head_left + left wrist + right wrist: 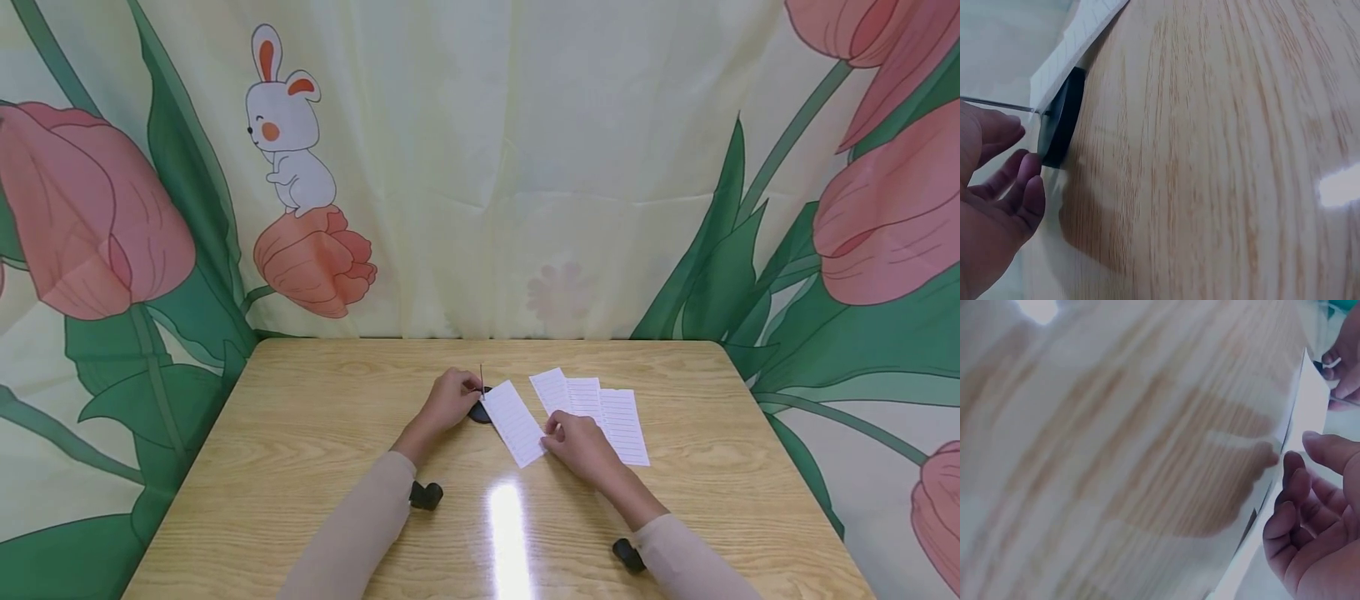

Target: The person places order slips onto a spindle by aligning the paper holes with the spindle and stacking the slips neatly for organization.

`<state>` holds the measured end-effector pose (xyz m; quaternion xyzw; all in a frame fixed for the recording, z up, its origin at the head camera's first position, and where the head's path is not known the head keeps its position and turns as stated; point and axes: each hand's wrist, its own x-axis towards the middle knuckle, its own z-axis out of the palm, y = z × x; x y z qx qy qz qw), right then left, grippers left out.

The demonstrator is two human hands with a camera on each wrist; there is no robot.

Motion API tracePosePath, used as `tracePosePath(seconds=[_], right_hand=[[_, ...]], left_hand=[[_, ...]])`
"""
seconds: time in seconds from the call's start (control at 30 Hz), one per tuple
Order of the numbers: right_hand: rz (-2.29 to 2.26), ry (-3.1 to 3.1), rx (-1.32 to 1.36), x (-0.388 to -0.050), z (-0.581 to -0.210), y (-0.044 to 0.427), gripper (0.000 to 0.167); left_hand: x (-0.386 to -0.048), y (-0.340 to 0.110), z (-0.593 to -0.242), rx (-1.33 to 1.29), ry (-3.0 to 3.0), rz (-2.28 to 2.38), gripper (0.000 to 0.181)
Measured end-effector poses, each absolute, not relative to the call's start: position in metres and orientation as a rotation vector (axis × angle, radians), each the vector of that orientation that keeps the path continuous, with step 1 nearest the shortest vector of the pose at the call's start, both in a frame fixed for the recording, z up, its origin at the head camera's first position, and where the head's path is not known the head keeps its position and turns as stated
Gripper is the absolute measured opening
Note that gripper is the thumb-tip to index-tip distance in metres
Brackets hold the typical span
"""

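Base (480, 413) part-hidden by paper (514, 423) | right hand (579, 443) pinching paper | left hand (448, 400) loosely parted

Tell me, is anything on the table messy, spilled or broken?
Nothing looks spilled or broken. The three papers partly hidden by the right hand look crooked: their tops don't line up, and the leftmost tilts most.

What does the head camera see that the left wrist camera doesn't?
Only the head view shows the bunny on the curtain, the right hand and three more papers. Only the left wrist view shows the palm side of the left hand. Both show that hand, the paper at the rod, the black base and the table.
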<state>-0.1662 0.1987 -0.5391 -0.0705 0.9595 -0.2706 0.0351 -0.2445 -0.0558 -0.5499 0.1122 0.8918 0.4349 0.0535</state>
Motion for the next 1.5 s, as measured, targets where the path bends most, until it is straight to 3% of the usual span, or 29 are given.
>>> tracePosePath(seconds=[1.17,1.5], right_hand=[[-0.823,2.965,0.103,-0.158,-0.527,0.316,0.047],[-0.697,2.939,0.148,-0.152,-0.537,0.326,0.063]], left_hand=[[-0.235,-0.07,-0.563,0.496,2.681,1.193,0.065],[-0.233,-0.069,-0.562,0.475,2.676,1.203,0.068]])
